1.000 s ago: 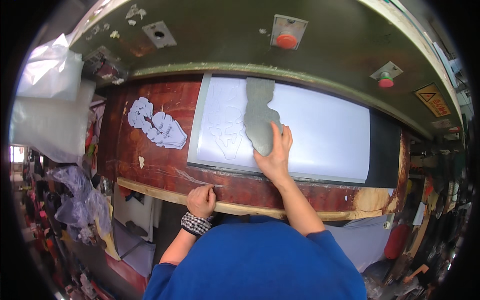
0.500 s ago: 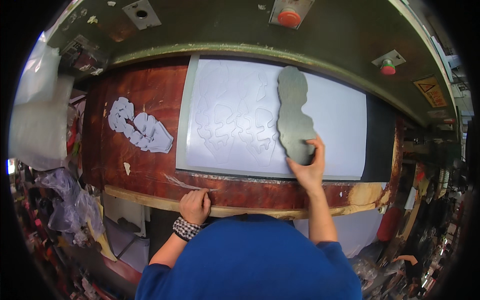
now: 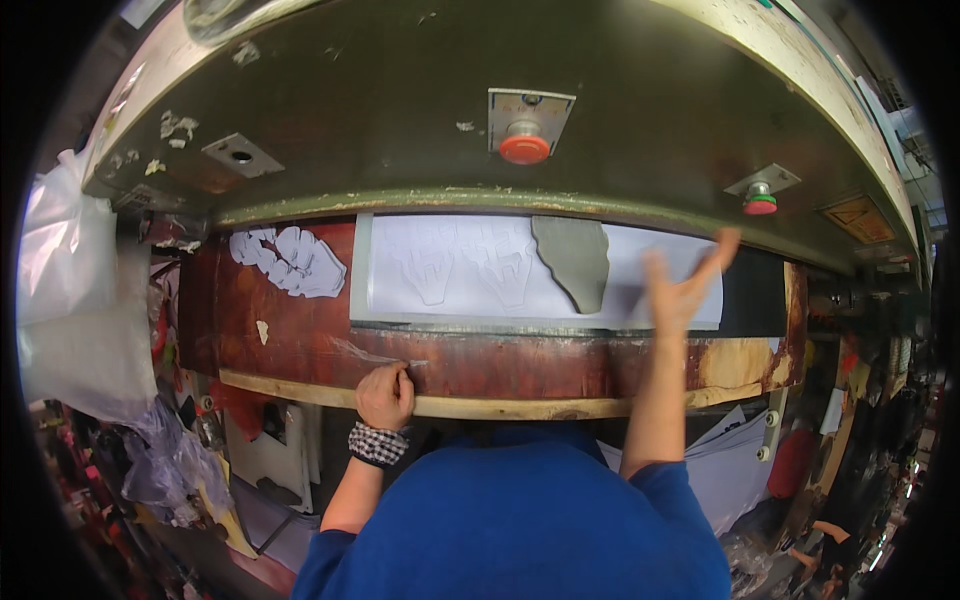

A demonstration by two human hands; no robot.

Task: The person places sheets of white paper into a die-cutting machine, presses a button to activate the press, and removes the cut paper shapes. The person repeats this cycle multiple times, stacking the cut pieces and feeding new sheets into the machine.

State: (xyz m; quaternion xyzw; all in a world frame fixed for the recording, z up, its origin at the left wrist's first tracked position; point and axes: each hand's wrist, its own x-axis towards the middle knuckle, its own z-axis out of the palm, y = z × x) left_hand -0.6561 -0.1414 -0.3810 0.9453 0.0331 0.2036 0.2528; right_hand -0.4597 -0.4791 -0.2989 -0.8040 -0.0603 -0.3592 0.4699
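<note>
A grey, wavy-edged cutting die (image 3: 575, 265) lies on a white sheet (image 3: 625, 300), its far end hidden beneath the green machine body. Left of it, sole-like outlines are pressed into the sheet. My right hand (image 3: 685, 285), smeared by motion, is raised over the sheet's right end, right of the die and apart from it. Its fingers are spread and hold nothing. My left hand (image 3: 385, 395) rests as a loose fist at the bench's wooden front edge (image 3: 480, 408), close to a wisp of clear film (image 3: 375, 353).
White cut pieces (image 3: 290, 262) lie on the red-brown bench top (image 3: 300, 325) at left. The green machine body (image 3: 380, 110) overhangs the back. It carries a red push button (image 3: 525, 148) and a smaller red-and-green button (image 3: 760, 200). Clear plastic (image 3: 70, 250) hangs at far left.
My right hand has let go of the die and moved right and away from me. The view has shifted, so the machine body now covers more of the bench. My left hand stays at the edge.
</note>
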